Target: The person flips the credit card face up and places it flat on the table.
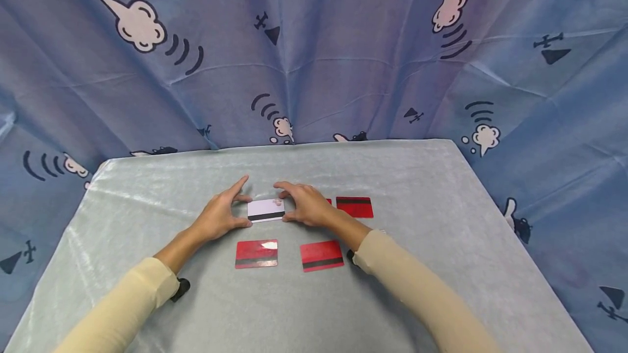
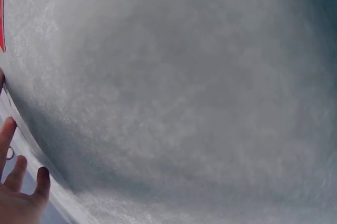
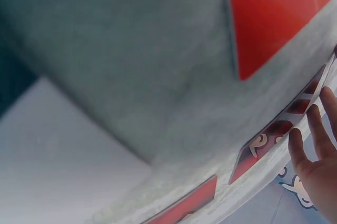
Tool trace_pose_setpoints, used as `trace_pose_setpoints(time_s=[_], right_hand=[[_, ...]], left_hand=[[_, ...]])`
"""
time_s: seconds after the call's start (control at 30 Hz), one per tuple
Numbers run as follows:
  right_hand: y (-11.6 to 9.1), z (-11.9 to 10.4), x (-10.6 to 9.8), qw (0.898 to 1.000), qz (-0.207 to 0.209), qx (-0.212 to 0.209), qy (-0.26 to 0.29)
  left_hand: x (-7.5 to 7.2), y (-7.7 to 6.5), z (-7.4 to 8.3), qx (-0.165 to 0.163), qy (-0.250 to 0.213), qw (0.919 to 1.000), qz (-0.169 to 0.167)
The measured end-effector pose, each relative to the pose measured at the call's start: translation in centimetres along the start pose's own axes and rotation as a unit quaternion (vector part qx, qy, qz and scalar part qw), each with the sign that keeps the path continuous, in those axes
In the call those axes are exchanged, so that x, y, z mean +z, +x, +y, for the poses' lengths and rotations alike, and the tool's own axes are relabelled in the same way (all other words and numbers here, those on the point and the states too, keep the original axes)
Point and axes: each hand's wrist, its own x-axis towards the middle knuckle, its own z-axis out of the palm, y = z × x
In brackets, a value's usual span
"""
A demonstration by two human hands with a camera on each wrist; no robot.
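A white card [image 1: 265,207] with a black stripe lies level between the two hands at the middle of the table. My left hand [image 1: 219,213] has its thumb at the card's lower left corner and a finger at the upper left one, gripping that short end. At the other end my right hand [image 1: 309,206] holds the card by its right corners, index finger lifted above. Just nearer to me are two red cards with dark stripes, the left one [image 1: 257,249] and the right one [image 1: 321,252].
Beyond the right wrist lies another red card [image 1: 354,210]; beside it, one more red card [image 1: 329,200] is mostly hidden by the hand. A white card [image 3: 58,161] shows below the right wrist. Grey cloth covers the table [image 1: 417,178]; a patterned blue curtain [image 1: 314,86] hangs behind.
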Motion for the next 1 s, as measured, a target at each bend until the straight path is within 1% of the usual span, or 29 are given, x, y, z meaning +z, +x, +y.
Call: trace_pose_setpoints(time_s=[0.23,0.73,1.0], right_hand=[[-0.1,0.0,-0.1,1.0,-0.006,-0.006,-0.004],[0.2,0.0,0.0,1.0,-0.007,0.005,-0.003],[0.3,-0.1,0.0,1.0,-0.012,0.016,-0.011]], left_hand=[[0.1,-0.1,0.0,0.008,-0.003,1.0,0.004],[0.0,-0.2,0.1,0.011,-0.007,0.9999,0.01],[-0.6,-0.2,1.0,0.015,-0.029,0.9993,0.02]])
